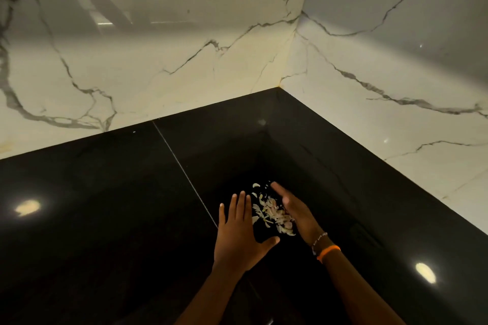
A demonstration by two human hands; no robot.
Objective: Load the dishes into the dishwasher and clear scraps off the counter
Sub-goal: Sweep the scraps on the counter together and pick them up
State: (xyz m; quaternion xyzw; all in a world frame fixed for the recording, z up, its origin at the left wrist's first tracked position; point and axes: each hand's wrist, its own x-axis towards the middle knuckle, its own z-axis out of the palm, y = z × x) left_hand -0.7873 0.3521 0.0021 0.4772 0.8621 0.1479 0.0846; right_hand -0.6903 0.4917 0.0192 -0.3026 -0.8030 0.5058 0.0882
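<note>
scraps point(273, 215) pile sits between both palms | left hand point(243, 232) flat, fingers spread | right hand point(293, 210) on edge, fingers together, touching pile, nearer | pile runs diagonal

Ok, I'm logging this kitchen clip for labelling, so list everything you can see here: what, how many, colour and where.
Scraps: one loose pile of thin pale peelings, whitish with a little pink, on the countertop between the two hands.
Countertop: one, glossy black, filling the lower view, with a thin seam line left of the hands.
Wall panels: two, white marble with grey veins, meeting at the corner.
Wristbands: two, one orange and one thin beaded, on the right wrist.
Left hand: open, flat, left of the pile.
Right hand: open, on edge, against the pile's right side.
</note>
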